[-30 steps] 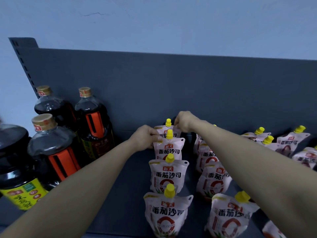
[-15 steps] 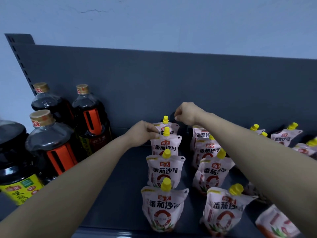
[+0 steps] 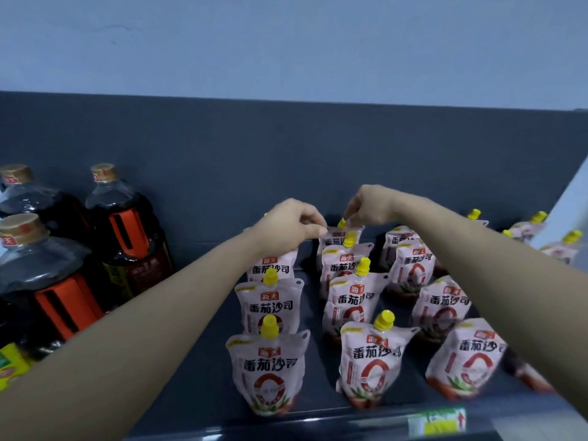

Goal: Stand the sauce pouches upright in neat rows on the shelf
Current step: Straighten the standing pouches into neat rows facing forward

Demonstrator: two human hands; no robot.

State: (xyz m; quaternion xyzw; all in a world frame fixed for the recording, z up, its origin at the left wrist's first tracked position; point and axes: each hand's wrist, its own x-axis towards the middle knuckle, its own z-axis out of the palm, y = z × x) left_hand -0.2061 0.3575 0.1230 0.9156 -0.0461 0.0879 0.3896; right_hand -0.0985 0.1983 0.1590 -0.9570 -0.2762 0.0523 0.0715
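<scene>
Back pouch (image 3: 334, 241) of the middle row is the one being worked. It sits at the rear of the shelf (image 3: 203, 361), near the back panel (image 3: 286, 148), upright, label forward.

Right hand (image 3: 369, 206) pinches its yellow cap (image 3: 342, 223) from above. Left hand (image 3: 286, 229) is curled, with thumb and fingertips meeting at the pouch's top left corner, which looks like a pinch on the edge. Its wrist covers the top of the rear pouch in the left row.

The other tomato sauce pouches (image 3: 267, 370) stand in three rows running front to back. All are upright, spacing is a bit uneven, and the right row is partly behind the right forearm. The far-right pouches (image 3: 537, 219) lean and aren't lined up; they're too blurred to say more.

Risks, my read:
- Pouches look soft, with weight high at the spout. If the cap is released before the base sits flat, the pouch likely tips onto the one in front. The row is tight enough to domino.
- Both forearms hang over standing rows, so pulling back low could clip caps.
- Soy sauce bottles (image 3: 127, 237) stand off to the left, so no real risk there.
</scene>
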